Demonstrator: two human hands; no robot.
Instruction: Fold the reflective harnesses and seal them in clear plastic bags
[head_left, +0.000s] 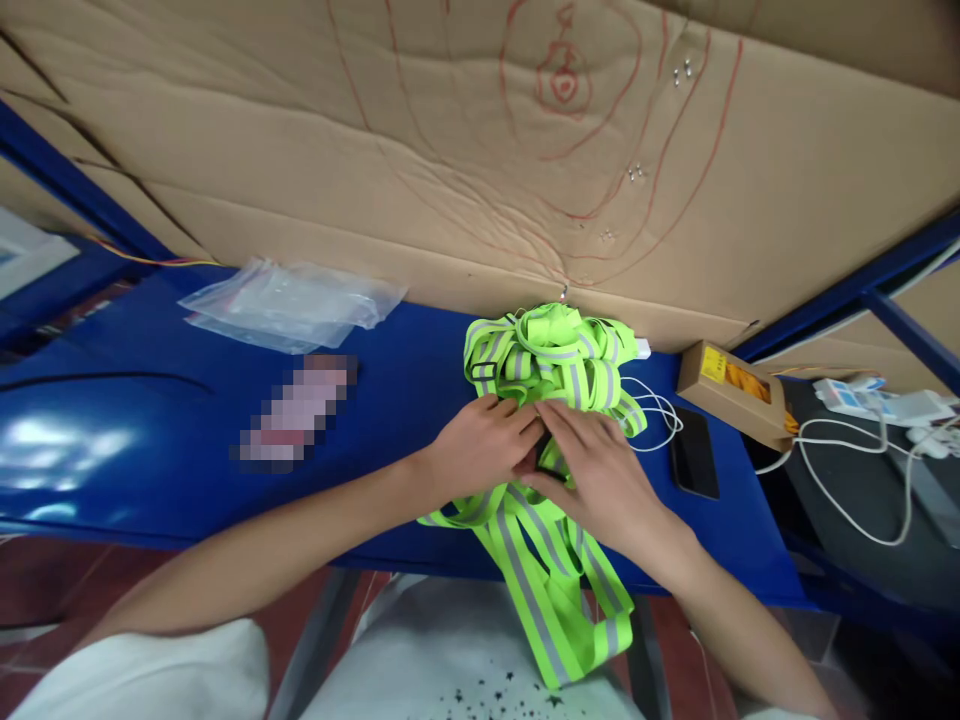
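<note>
A heap of neon-yellow reflective straps (551, 350) with grey stripes lies on the blue table, against the cardboard panel. Several loops of the same strap run under my hands and hang over the table's front edge onto my lap. My left hand (484, 445) has its fingers curled around part of the strap. Close against it, my right hand (592, 460) pinches the strap, with a dark piece partly showing between the two hands. What exactly the dark piece is, the fingers hide. A black buckle (484, 371) sits on the heap's left side.
Clear plastic bags (292, 305) lie at the back left, with a blurred-out flat item (300, 410) before them. To the right are a white cable (660, 415), a black phone (694, 452) and a small cardboard box (735, 395). A cardboard panel (262, 150) stands behind the table.
</note>
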